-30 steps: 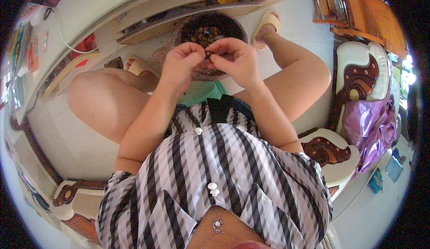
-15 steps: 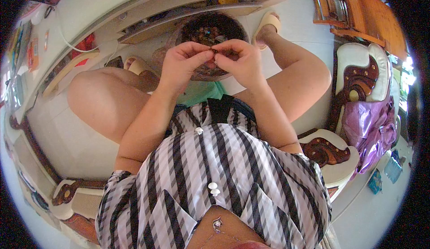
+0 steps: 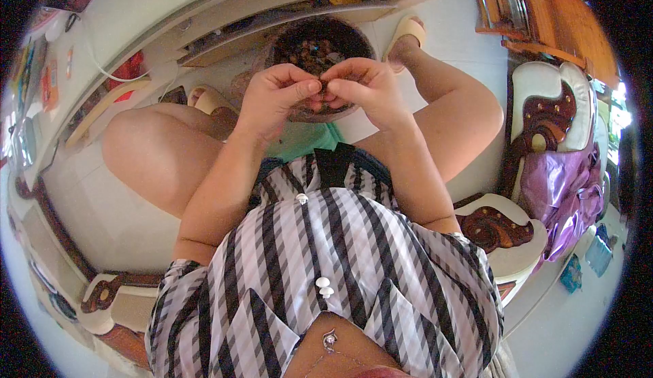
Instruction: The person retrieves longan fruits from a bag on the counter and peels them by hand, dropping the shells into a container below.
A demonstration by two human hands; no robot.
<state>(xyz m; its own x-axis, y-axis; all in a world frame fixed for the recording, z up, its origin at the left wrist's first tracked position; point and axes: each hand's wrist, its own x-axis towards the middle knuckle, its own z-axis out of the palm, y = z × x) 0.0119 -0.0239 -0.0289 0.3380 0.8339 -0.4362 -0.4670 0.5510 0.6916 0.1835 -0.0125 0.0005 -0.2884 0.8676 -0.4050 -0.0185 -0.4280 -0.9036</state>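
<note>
My left hand (image 3: pixel 280 99) and my right hand (image 3: pixel 369 93) meet above a dark round bin (image 3: pixel 277 48) between my legs. Thumb and forefinger are pinched together on each hand, with the fingertips almost touching. A small dark bit shows between them, too little to name. Inside the bin lies a heap of small brownish pieces (image 3: pixel 314 53) with some paler scraps. My hands hide the near part of the heap.
Green cloth or plastic (image 3: pixel 306 141) hangs below the bin. Behind it runs a cream cabinet (image 3: pixel 224 21) with an open shelf. On the right stand a carved armchair (image 3: pixel 551 109) with purple fabric (image 3: pixel 561 187) and a wooden chair (image 3: pixel 571 31).
My fingertips have shifted slightly, and both hands have turned a little. They stay pinched over the bin, and more of the heap shows.
</note>
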